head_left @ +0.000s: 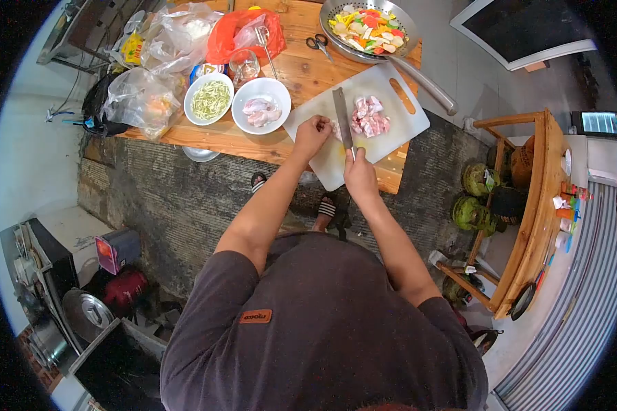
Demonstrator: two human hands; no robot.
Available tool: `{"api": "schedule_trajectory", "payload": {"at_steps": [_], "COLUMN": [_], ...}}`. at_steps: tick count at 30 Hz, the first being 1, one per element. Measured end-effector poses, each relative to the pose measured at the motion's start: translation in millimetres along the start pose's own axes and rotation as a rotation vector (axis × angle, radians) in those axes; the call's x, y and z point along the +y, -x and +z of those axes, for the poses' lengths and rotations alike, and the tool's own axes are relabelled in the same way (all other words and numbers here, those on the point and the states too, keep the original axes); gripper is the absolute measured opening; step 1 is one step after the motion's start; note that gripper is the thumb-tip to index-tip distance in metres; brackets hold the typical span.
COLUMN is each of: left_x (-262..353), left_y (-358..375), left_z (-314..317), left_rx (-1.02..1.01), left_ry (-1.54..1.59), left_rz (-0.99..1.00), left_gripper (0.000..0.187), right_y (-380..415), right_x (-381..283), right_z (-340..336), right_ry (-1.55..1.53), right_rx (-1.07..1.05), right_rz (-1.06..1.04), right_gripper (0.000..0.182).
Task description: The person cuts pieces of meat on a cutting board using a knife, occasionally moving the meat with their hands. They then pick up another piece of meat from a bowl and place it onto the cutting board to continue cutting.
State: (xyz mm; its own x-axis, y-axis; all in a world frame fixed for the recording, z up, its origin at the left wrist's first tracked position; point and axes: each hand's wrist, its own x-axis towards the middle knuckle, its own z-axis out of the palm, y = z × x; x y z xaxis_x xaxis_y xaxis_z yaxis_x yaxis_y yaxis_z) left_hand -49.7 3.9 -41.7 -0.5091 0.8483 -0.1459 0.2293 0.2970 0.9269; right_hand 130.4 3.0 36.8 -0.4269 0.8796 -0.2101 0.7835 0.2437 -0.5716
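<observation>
One knife (pixel 342 116) is held in the right hand (pixel 359 175), the fingers wrapped firmly round its handle and the blade reaching forward from that grip over the white cutting board (pixel 397 130). Whether its edge touches the board cannot be told. A pile of chopped meat (pixel 370 118) lies on the board ahead of the grip and slightly to its right, just beside the blade. The left hand (pixel 312 135) is left of the grip, its fingers bent and drawn close together near the blade's other side; I cannot tell whether they pinch anything.

Farther left of the grip, a white bowl (pixel 262 87) holds pale raw meat (pixel 260 112), and beyond that a second bowl (pixel 186 103) holds green shreds (pixel 210 101). Well ahead of the grip, black-handled scissors (pixel 317 43) lie on the wooden table (pixel 298 41). To their right is a metal pan (pixel 411 35) of cut vegetables (pixel 368 29), its long handle pointing back toward the board's right side. Ahead and far to the left are a drinking glass (pixel 245 68), a whisk (pixel 265 49) and a red plastic bag (pixel 225 34).
</observation>
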Motion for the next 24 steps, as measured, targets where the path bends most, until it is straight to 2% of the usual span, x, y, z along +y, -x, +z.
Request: {"api": "schedule_trajectory", "payload": {"at_steps": [6,14,17,20,24], "left_x": [5,1,4,6,4], "left_y": [4,6,8,9,7], "left_z": [3,0,-2,0,0], "left_rx": [-0.014,0.062,0.095,0.041,0.005], "left_ry": [-0.075,0.058,-0.012,-0.033,-0.015], "left_rz": [0.031,0.018,0.045,0.027,0.037], "left_gripper": [0.032,0.028,0.028,0.028,0.029], "right_y": [0,12,7,1,-2], "right_x": [-12,-40,-18,3,4], "right_z": [-4,-39,-12,7,4], "right_ry": [0.077,-0.019,0.041,0.063,0.057], "right_rx": [-0.069,0.079,0.049,-0.002,-0.020], "right_rz": [0.037,-0.092,-0.040,0.018,0.017], "right_gripper": [0.035,0.033,0.035,0.037,0.038]}}
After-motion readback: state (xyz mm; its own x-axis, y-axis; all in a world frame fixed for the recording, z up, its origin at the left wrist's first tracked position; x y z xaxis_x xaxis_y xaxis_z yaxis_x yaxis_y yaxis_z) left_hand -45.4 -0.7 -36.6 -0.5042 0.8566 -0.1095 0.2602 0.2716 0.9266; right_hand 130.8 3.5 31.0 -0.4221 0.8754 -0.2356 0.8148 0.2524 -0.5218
